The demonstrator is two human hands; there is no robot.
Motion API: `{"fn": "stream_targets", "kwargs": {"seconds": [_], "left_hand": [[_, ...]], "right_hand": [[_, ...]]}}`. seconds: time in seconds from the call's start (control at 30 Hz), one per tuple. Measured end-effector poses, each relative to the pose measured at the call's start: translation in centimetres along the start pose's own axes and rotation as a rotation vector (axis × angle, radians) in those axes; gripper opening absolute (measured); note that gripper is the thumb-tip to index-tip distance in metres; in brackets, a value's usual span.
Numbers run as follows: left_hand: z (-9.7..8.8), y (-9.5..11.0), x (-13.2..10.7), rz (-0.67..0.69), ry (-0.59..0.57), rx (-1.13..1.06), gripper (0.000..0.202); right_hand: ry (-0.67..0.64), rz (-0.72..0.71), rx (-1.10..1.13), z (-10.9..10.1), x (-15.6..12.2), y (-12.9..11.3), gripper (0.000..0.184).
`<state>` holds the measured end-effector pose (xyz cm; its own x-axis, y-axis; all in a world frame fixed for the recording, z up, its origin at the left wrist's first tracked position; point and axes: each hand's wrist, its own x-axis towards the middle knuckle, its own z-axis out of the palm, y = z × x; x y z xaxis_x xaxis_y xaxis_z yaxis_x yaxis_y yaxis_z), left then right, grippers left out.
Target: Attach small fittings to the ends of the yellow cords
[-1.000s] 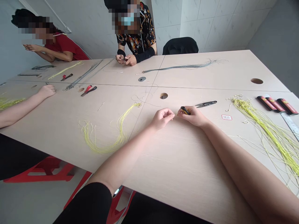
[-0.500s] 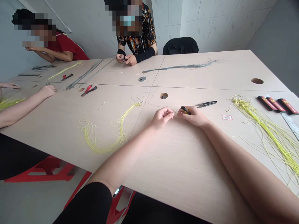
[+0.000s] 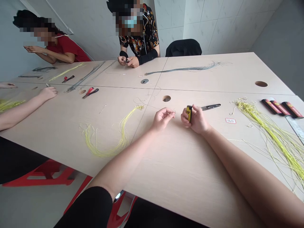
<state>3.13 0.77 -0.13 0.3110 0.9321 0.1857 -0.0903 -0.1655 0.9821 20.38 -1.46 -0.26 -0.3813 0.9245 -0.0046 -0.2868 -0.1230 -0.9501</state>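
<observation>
My left hand [image 3: 163, 119] is closed in a pinch on a thin cord [image 3: 174, 111], whose small end pokes out at the fingertips. In my right hand [image 3: 198, 120] a yellow and black lighter [image 3: 189, 113] stands upright, with the fingers wrapped round it and the thumb raised beside its top. A short gap parts the two hands; I see no flame. Just behind the right hand lie black-handled thread snips [image 3: 211, 106]. A bundle of yellow cords [image 3: 123, 126] curves across the table to the left, and a thicker yellow bundle [image 3: 268, 131] lies to the right.
Three red and black lighters [image 3: 292, 109] lie at the right above a metal ruler [image 3: 294, 126]. A small label [image 3: 231, 120] and a round table hole [image 3: 166, 98] are nearby. Grey cords [image 3: 182, 68] and red-black pliers [image 3: 90, 92] lie farther off. Co-workers sit across and at left.
My right hand has turned so that the lighter stands upright, with the thumb lifted. My left hand has drawn slightly left, still pinching the cord.
</observation>
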Motion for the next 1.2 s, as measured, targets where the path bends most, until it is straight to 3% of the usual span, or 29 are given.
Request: {"fn": "stream_targets", "kwargs": {"seconds": [0.13,0.33,0.5,0.8,1.2], "left_hand": [[-0.1,-0.1,0.0,0.022,-0.052,-0.007,0.038],[-0.1,0.0,-0.1,0.024,-0.053,-0.010,0.038],[-0.2,-0.1,-0.1,0.059,-0.059,-0.011,0.038],[-0.2,-0.1,-0.3,0.116,-0.094,-0.010,0.037],[-0.2,0.2,-0.4,0.078,-0.131,0.000,0.038]], "right_hand": [[-0.082,-0.024,-0.241,0.8,-0.2,0.7,0.055],[-0.046,-0.046,-0.123,0.2,-0.1,1.3,0.053],[-0.071,-0.044,-0.289,0.3,-0.2,1.1,0.047],[0.016,-0.079,-0.441,1.5,-0.3,0.4,0.032],[0.007,-0.071,-0.420,1.3,-0.4,0.4,0.040]]}}
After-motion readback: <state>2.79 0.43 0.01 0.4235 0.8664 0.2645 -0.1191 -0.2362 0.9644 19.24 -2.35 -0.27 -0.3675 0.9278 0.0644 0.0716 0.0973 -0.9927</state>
